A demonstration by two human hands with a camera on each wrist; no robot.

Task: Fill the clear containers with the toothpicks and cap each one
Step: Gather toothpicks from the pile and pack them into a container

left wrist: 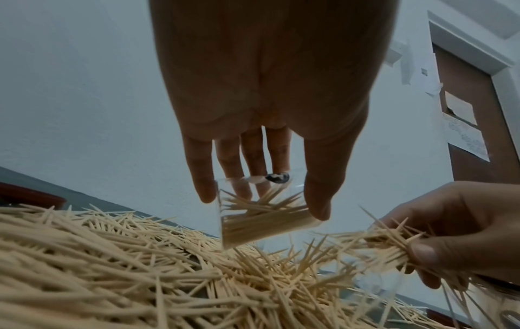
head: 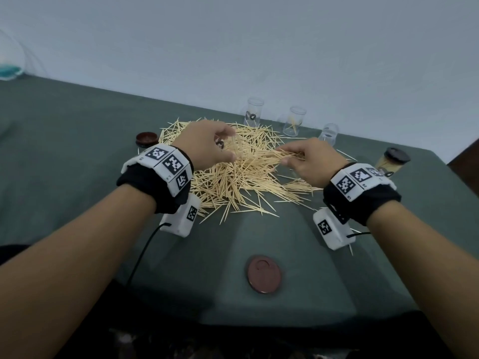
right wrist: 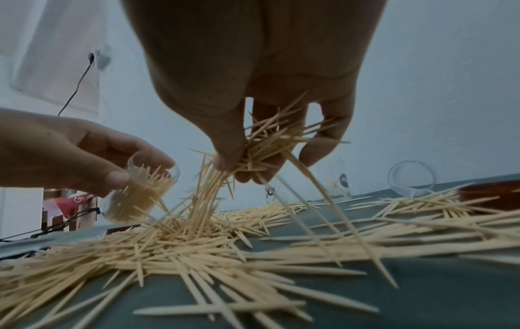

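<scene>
Both forearms reach forward; left hand (head: pixel 207 143) curled in a grip, right hand (head: pixel 315 161) pinching.

Big pile of thin, pale toothpicks (head: pixel 233 174) spread on the green table (head: pixel 77 151). One clear container (left wrist: pixel 261 213) tilted, partly filled. Three open clear containers (head: pixel 294 121) at the back. One full container (head: pixel 391 161) at the right, capped dark. Brown caps (head: pixel 263 274) lying loose.
</scene>
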